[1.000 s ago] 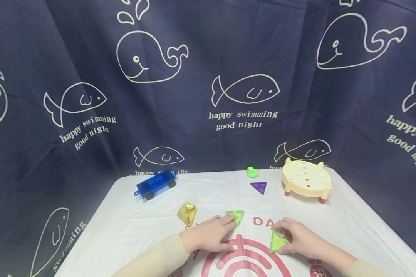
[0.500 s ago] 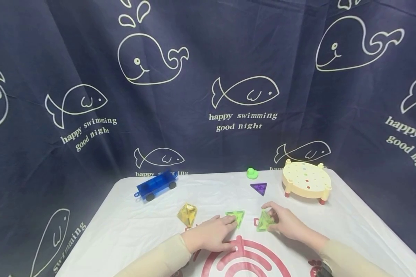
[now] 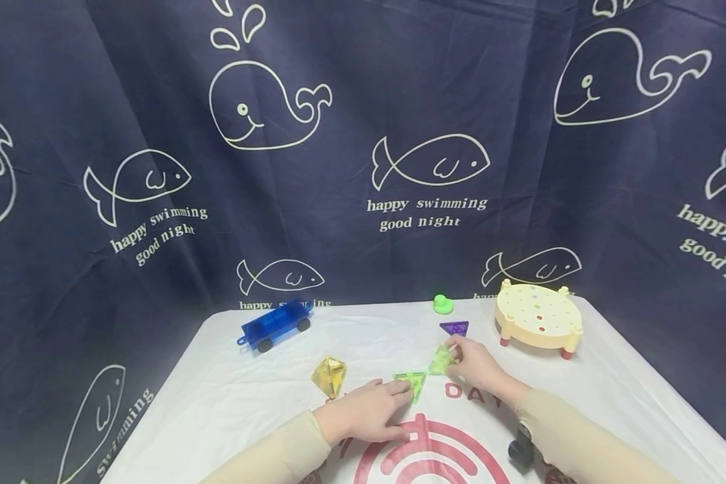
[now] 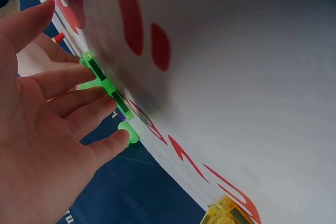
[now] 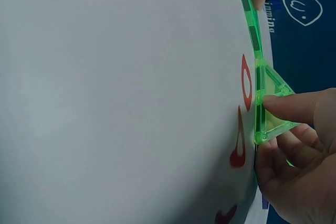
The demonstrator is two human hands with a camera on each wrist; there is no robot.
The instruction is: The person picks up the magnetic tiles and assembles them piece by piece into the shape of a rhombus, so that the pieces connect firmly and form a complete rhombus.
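In the head view, a flat green triangular magnetic tile (image 3: 417, 386) lies mid-table. My left hand (image 3: 372, 410) rests over its near left part with fingers stretched out; in the left wrist view those fingers (image 4: 68, 85) are nearly straight along the tile. My right hand (image 3: 476, 359) pinches a second green triangular magnetic tile (image 3: 441, 361) between thumb and fingers. In the right wrist view this held tile (image 5: 273, 106) rises from the table, one corner right at the corner of the flat tile (image 5: 251, 22). A purple triangular tile (image 3: 456, 327) lies just beyond my right fingers.
Left of my left hand stands a yellow translucent faceted piece (image 3: 329, 375). A blue wheeled car base (image 3: 276, 324) sits at the back left. Farther back are a green toy duck (image 3: 443, 304) and a cream round stand (image 3: 538, 316) on legs. A dark curtain (image 3: 363, 168) hangs behind the table.
My right hand has carried its green tile left and away from me, up to the flat tile's far right corner. My left hand has stayed in place.
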